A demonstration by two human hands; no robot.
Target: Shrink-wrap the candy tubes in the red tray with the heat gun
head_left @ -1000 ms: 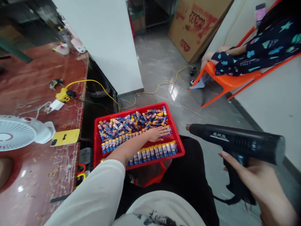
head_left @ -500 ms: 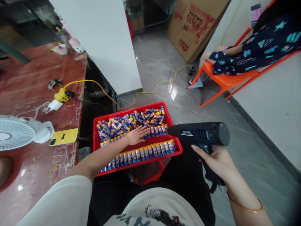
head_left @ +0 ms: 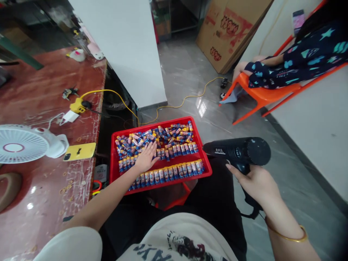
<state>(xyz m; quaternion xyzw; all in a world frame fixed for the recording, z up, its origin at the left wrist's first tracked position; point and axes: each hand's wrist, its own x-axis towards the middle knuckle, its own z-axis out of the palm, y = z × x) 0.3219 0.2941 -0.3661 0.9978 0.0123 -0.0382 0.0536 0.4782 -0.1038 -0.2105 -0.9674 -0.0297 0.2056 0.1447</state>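
A red tray [head_left: 163, 186] in front of me holds many small tubes with yellow caps and blue bottoms. Along its near side runs an upright row of tubes [head_left: 170, 172], and a second upright row crosses the middle. Behind that row the tubes lie in a loose heap [head_left: 136, 140]. My left hand [head_left: 146, 157] is spread flat over the middle row, fingers stretched out; whether it touches the tubes I cannot tell. My right hand [head_left: 259, 183] grips a black heat gun [head_left: 236, 150] by its handle, the nozzle pointing left at the tray's right edge.
Left, a red table [head_left: 54, 119] bears a white fan [head_left: 27, 144], a yellow phone [head_left: 79, 151] and a yellow power socket [head_left: 77, 105]. Its yellow cord [head_left: 174, 106] runs over the floor. A person sits on an orange chair [head_left: 261, 94]; cardboard [head_left: 221, 43] leans on the wall.
My left hand has moved left along the middle row, uncovering tubes at its right. The heat gun has shifted slightly right with my right hand, its nozzle drawn back from the tubes.
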